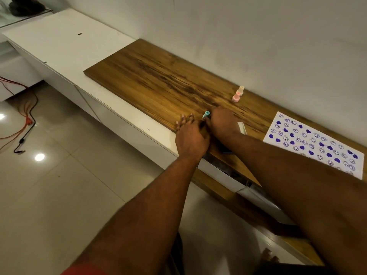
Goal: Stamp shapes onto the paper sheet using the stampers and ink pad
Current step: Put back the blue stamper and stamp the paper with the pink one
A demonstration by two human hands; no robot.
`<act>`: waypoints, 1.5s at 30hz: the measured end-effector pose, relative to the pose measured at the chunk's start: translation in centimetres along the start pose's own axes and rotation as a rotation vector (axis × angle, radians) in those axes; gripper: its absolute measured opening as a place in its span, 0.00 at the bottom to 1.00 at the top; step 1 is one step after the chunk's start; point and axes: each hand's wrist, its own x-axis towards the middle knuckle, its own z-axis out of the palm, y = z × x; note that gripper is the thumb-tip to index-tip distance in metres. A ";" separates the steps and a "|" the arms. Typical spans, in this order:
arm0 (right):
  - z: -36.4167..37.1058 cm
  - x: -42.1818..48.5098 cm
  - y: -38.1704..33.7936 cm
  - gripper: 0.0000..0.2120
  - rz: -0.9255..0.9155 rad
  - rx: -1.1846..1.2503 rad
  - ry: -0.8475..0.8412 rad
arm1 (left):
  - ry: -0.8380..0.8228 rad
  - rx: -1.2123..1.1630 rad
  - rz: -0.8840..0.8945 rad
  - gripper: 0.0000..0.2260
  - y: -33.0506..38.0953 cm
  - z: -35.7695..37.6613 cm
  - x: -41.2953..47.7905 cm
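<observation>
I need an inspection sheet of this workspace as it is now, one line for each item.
surface: wooden board on a white cabinet.
job's things: paper sheet, full of blue prints; pink stamper and yellow stamper by the wall; teal stamper; ink pad not seen.
clutter: white strip at the right wrist, unclear.
hands: left hand lies on the board, fingers straight; right hand grips the teal stamper.
cables: orange and black cables on the floor.
surroundings: white wall, tiled floor.
</observation>
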 end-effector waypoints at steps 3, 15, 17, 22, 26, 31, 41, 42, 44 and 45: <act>0.6 0.2 0.5 0.15 -0.011 0.060 0.016 | -0.010 0.002 -0.014 0.22 0.5 0.1 0.0; -3.9 3.8 7.5 0.21 0.107 0.078 0.135 | 0.063 -0.132 -0.089 0.21 1.3 -0.2 0.2; -3.9 4.6 8.7 0.20 0.112 0.002 0.065 | 0.058 -0.148 -0.093 0.22 1.5 -0.5 0.2; -3.3 6.0 9.9 0.20 0.091 -0.056 -0.021 | 0.035 -0.164 -0.130 0.22 1.8 -1.0 0.3; -3.1 6.3 10.5 0.17 0.109 -0.021 -0.033 | 0.046 -0.163 -0.131 0.22 1.9 -1.0 0.3; -2.9 5.2 10.2 0.12 0.123 0.019 -0.013 | 0.065 -0.157 -0.101 0.19 1.7 -0.9 0.3; -3.5 0.6 5.8 0.17 0.033 0.264 0.015 | 0.035 -0.083 -0.053 0.22 1.3 -1.0 -0.1; -3.4 -0.2 5.0 0.17 0.003 0.261 -0.002 | 0.019 -0.057 -0.045 0.24 1.2 -1.0 -0.2; -3.1 -1.6 3.9 0.17 -0.035 0.259 -0.042 | 0.002 -0.015 -0.027 0.25 0.8 -1.0 -0.6; -2.9 -2.0 3.5 0.18 -0.041 0.268 -0.054 | 0.005 -0.007 -0.017 0.24 0.7 -1.1 -0.7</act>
